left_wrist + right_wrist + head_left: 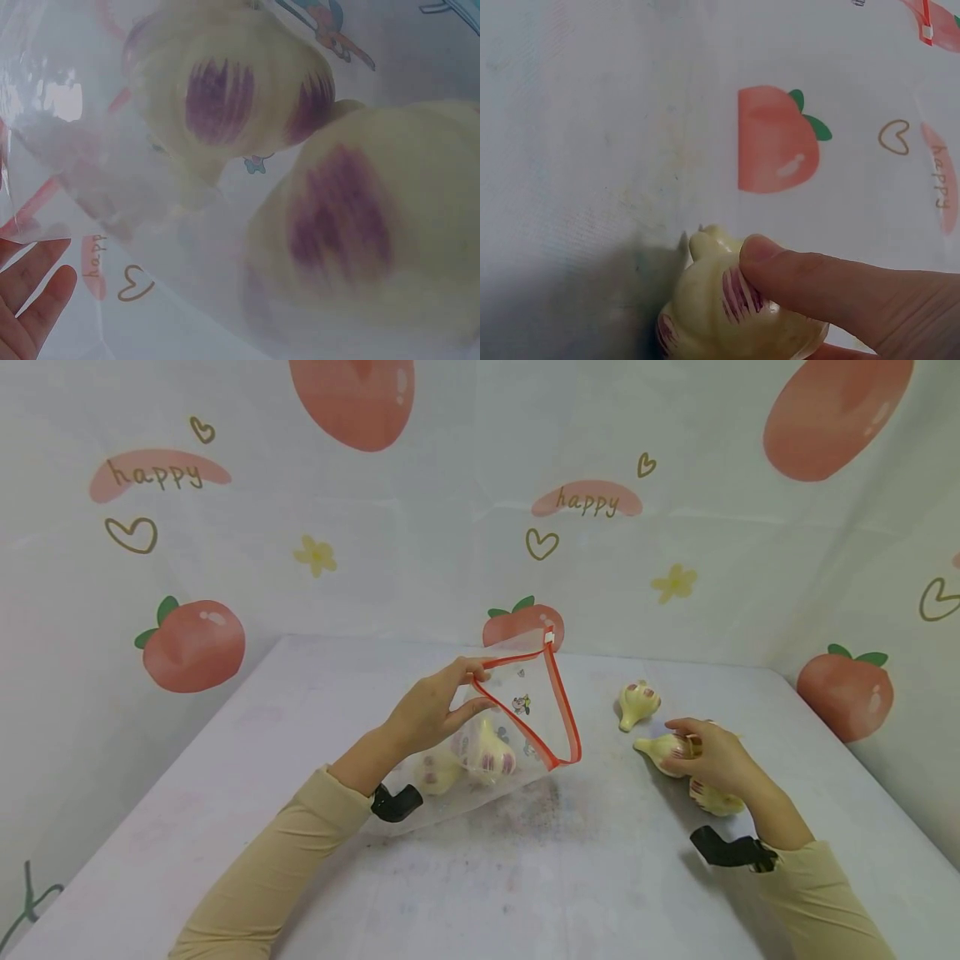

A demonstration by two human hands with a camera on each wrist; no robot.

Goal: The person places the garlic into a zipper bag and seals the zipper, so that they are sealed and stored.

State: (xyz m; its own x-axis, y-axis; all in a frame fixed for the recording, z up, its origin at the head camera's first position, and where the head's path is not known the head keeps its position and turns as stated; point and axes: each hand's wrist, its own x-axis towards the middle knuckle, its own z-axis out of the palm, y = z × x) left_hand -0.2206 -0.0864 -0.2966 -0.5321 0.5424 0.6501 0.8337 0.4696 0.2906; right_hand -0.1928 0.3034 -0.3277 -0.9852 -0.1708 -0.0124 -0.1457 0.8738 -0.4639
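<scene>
left hand (431, 706) holds a clear bag (538, 714) loosely, thumb slightly apart; right hand (716, 756) grips a garlic bulb (663, 752)

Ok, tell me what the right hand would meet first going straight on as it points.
Past the garlic bulb that the right hand holds, the lone bulb ahead and to the left seems first in line, though depth is unclear and the hand might pass above it.
</scene>
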